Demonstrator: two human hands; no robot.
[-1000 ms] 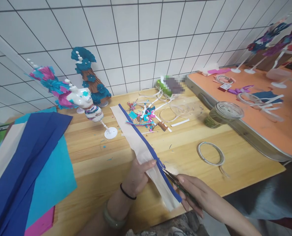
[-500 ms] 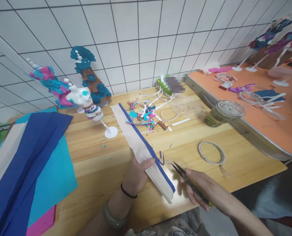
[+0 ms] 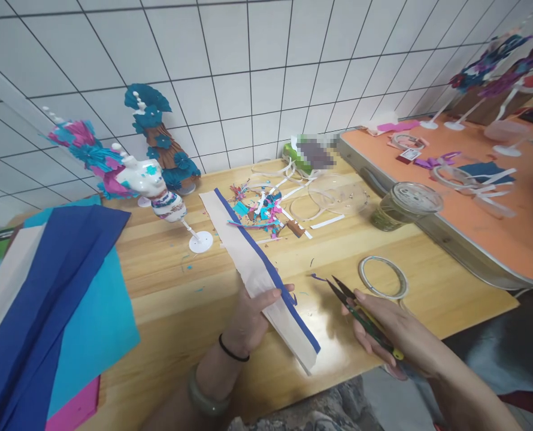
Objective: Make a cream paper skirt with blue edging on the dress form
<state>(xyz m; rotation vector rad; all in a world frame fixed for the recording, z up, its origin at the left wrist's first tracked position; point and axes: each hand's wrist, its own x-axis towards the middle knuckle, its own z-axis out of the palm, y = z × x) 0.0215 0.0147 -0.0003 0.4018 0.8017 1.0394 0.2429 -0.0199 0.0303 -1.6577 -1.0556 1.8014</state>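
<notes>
My left hand [image 3: 254, 314] grips a long folded strip of cream crepe paper [image 3: 244, 254] with a narrow blue band [image 3: 266, 260] along its right edge. The thumb lies on top and the fingers go underneath. A pair of scissors [image 3: 360, 323] is in my right hand [image 3: 376, 329], its blades slightly apart and pointing up and left, clear of the strip. A thin curled blue paper scrap [image 3: 319, 277] lies just left of the blade tips. Another small blue curl hangs by my left fingertips.
At left lie stacked blue, cream and turquoise sheets [image 3: 100, 311]. Behind stand a white figurine [image 3: 170, 206] and a teal-and-brown one [image 3: 163, 143]. Paper scraps [image 3: 266, 206] heap mid-table. A tape roll [image 3: 383, 277] and a lidded jar [image 3: 405, 206] sit right, beside an orange-topped table [image 3: 464, 221].
My right hand has moved right and slightly down with the scissors, away from the strip, and the blades show a wider gap. My left hand keeps its hold.
</notes>
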